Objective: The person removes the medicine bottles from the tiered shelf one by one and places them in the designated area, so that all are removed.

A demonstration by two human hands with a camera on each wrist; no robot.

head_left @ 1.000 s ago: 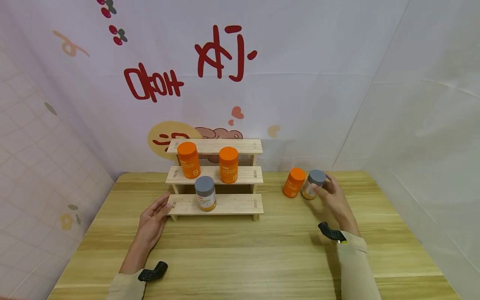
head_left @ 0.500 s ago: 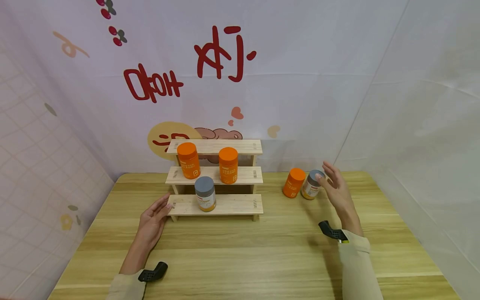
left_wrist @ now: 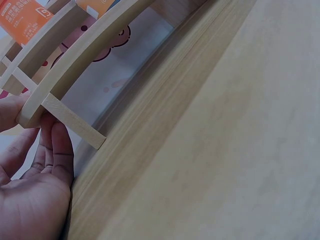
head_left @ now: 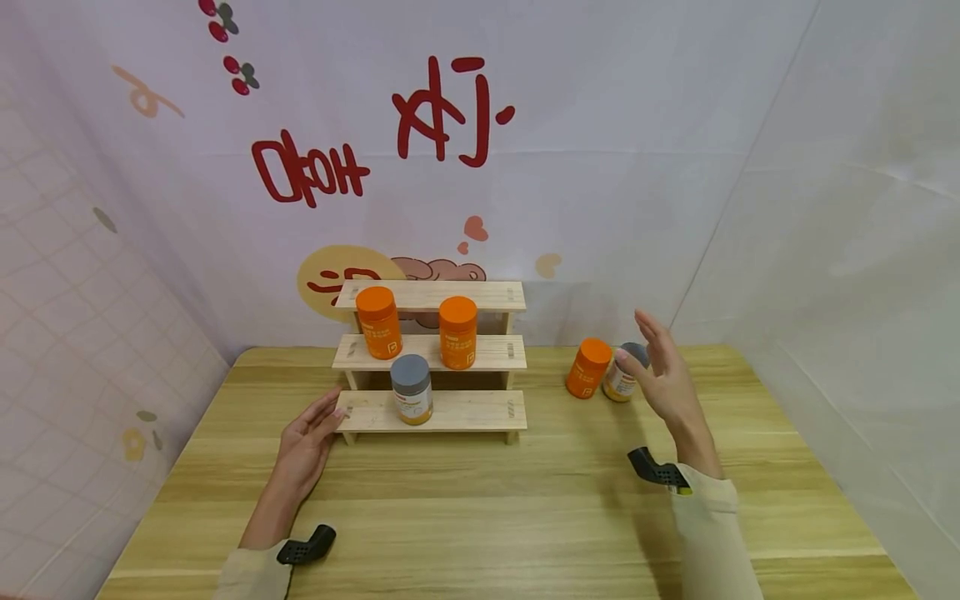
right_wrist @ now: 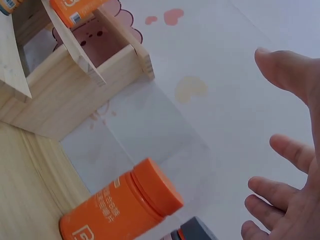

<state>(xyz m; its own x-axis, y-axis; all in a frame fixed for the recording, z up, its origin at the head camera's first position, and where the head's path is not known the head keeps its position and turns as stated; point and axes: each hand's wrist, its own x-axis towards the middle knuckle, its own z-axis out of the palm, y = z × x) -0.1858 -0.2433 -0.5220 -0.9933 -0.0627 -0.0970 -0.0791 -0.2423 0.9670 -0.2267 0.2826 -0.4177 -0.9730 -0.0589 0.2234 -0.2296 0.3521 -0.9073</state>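
At the left end of a three-step wooden display shelf (head_left: 480, 410), my left hand (head_left: 303, 442) holds the lowest board, thumb on its upper side and fingers beneath, as the left wrist view shows. My right hand (head_left: 667, 383) hovers with fingers spread, partly in front of a grey-capped jar (head_left: 621, 383), and holds nothing. Directly left of that jar stands an orange jar (head_left: 588, 368) on the table. Two more orange jars, a left one (head_left: 380, 325) and a right one (head_left: 458, 333), stand on the middle step. Another grey-capped jar (head_left: 412, 390) is on the lowest step.
The shelf's top board (head_left: 431, 294) backs close to a printed white cloth wall (head_left: 585, 208). Cloth also hangs along both sides of the wooden table (head_left: 480, 517). A black wrist mount (head_left: 657, 472) sits on the right sleeve.
My right hand has let go of the grey-capped jar beside the orange one and lifted up off it, its fingers opening. The left hand and shelf have stayed put.
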